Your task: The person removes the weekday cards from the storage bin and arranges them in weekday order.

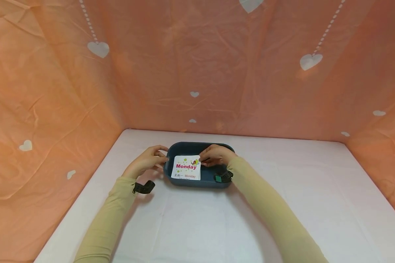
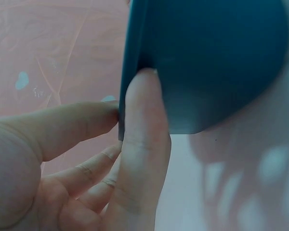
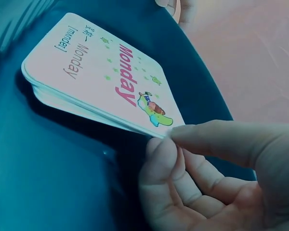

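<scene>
A stack of white flashcards (image 1: 185, 168) lies at the left end of a dark blue oblong tray (image 1: 197, 183), its top card printed "Monday" with a small cartoon and stars. My right hand (image 1: 215, 155) reaches into the tray and pinches one corner of the stack between thumb and fingertip. In the right wrist view several layers show along the edge of the flashcards (image 3: 103, 72); how many of them the pinch takes in, I cannot tell. My left hand (image 1: 146, 160) grips the tray's left end, with fingers on both sides of the wall (image 2: 131, 62) in the left wrist view.
The tray stands on a white-covered table (image 1: 191, 226), toward its back edge. An orange cloth (image 1: 217, 73) with white hearts hangs behind and on both sides. Black straps (image 1: 144, 187) sit at both wrists, over beige sleeves (image 1: 266, 204).
</scene>
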Demonstrator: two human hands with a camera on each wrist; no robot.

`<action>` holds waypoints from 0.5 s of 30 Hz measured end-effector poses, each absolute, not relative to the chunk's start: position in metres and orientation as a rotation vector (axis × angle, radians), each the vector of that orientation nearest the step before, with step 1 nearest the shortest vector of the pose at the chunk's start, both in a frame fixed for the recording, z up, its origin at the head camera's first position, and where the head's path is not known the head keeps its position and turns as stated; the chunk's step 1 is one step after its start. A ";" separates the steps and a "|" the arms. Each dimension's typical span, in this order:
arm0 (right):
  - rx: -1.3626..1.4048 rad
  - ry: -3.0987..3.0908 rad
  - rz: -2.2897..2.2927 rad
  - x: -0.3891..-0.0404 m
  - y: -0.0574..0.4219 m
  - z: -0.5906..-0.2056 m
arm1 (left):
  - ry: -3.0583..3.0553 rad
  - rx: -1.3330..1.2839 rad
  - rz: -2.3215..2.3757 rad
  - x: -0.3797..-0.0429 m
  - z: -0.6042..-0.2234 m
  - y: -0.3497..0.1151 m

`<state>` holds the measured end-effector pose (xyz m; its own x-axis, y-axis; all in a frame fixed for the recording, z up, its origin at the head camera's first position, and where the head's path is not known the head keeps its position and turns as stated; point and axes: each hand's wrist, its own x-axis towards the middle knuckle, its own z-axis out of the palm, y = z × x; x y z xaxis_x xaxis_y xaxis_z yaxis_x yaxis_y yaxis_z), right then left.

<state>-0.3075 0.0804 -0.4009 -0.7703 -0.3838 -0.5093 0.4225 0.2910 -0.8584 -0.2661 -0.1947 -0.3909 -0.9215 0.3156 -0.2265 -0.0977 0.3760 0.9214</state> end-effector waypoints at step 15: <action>0.089 1.903 -1.572 -0.308 0.080 -0.400 | 2.291 0.181 1.536 -0.266 -0.389 -0.194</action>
